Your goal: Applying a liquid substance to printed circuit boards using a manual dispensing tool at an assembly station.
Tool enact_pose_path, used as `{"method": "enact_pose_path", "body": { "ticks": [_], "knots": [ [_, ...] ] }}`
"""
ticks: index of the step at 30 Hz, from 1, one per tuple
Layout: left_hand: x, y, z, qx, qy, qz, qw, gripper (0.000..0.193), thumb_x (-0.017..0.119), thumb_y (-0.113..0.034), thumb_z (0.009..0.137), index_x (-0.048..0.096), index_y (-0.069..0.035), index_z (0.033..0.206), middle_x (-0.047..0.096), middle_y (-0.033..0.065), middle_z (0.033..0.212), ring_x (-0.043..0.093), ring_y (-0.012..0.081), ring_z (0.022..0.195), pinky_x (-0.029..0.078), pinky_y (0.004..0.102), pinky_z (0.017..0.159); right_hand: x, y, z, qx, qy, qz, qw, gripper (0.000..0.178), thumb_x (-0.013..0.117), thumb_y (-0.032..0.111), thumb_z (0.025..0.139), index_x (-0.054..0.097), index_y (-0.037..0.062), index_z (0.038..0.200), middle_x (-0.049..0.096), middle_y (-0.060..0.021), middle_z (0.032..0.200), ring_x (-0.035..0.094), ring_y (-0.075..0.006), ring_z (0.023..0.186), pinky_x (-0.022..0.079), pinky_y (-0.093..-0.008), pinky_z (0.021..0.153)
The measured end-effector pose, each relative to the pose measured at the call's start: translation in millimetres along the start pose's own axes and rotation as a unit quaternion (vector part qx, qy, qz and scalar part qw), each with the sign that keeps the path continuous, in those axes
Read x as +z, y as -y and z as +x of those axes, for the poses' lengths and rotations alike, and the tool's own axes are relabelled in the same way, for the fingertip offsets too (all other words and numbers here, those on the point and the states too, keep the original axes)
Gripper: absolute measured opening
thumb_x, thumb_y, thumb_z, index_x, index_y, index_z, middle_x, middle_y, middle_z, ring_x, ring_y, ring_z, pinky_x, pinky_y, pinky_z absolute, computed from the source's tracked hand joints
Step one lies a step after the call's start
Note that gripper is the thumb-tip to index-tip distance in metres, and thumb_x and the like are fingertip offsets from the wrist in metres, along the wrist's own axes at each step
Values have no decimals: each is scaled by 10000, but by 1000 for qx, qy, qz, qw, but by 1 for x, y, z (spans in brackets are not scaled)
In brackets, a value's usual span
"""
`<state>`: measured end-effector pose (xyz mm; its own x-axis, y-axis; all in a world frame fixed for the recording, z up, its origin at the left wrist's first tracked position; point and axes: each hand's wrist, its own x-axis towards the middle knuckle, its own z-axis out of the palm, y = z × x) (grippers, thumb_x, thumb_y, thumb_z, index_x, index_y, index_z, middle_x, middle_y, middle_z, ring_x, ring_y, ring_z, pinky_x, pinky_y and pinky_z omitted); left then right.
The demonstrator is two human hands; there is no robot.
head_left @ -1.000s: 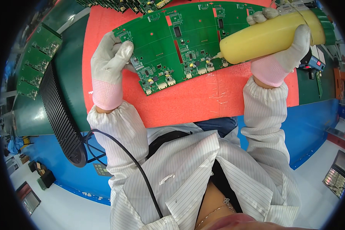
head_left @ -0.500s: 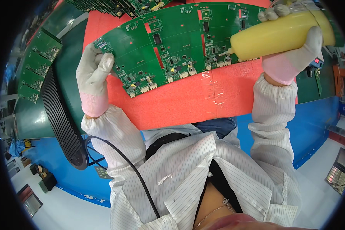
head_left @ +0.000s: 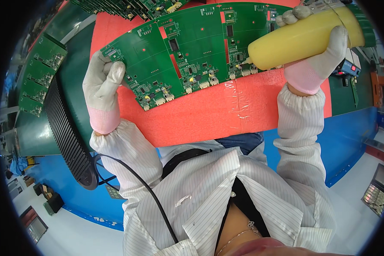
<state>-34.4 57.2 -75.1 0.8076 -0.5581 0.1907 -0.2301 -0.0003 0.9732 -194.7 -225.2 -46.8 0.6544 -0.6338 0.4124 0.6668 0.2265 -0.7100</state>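
A wide, curved green circuit board panel (head_left: pixel 149 64) lies tilted over a pink foam block (head_left: pixel 192 113). White connectors and small parts line its near edge. My left hand (head_left: pixel 103 87), in a pale glove with a pink cuff, grips the panel's left end between thumb and fingers. In my gloved right hand (head_left: pixel 318 53) is a yellow squeeze bottle (head_left: pixel 296 40), held nearly on its side. Its nozzle points left and reaches the components near the panel's lower edge, right of the middle; whether the tip touches them I cannot tell.
More green boards (head_left: pixel 132 7) stand stacked at the back. At the left, another board panel (head_left: pixel 42 74) lies near a black ribbed device (head_left: pixel 68 128) with a black cable. A small box with a red display (head_left: pixel 350 64) sits on the green table at the right.
My right hand has moved the yellow bottle a little to the left along the panel's components. The left hand keeps its hold, with the panel nearly where it was.
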Motion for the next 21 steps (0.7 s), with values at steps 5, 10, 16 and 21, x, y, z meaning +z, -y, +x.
{"method": "enact_pose_path", "body": {
  "ticks": [5,10,16,21],
  "knots": [
    [-1,1,3,-7,13,3,1000,425,618,-258,822,489,52,1084,561,26,805,449,53,685,354,177,626,1,-2,0,-17,-22,-42,999,485,493,467,821,461,15,996,519,-110,902,491,-234,776,411,-389,756],
    [-2,1,0,-11,8,-8,1000,454,621,-278,822,480,55,1098,563,28,809,478,59,695,376,181,625,1,-2,0,-12,-13,-30,999,485,501,465,815,463,16,994,521,-115,903,496,-233,777,414,-392,753],
    [-6,6,6,-35,27,-18,999,484,628,-298,816,474,54,1109,566,32,814,507,68,698,402,187,607,-9,14,2,8,56,74,996,447,481,429,823,458,18,998,522,-125,895,501,-242,770,414,-398,748],
    [-12,13,7,-44,26,-43,998,488,630,-303,813,476,48,1115,570,27,819,511,68,694,402,188,599,7,14,-1,-96,-147,-130,976,425,450,405,835,449,15,1004,515,-128,885,496,-245,753,410,-403,740]
  ]
}}
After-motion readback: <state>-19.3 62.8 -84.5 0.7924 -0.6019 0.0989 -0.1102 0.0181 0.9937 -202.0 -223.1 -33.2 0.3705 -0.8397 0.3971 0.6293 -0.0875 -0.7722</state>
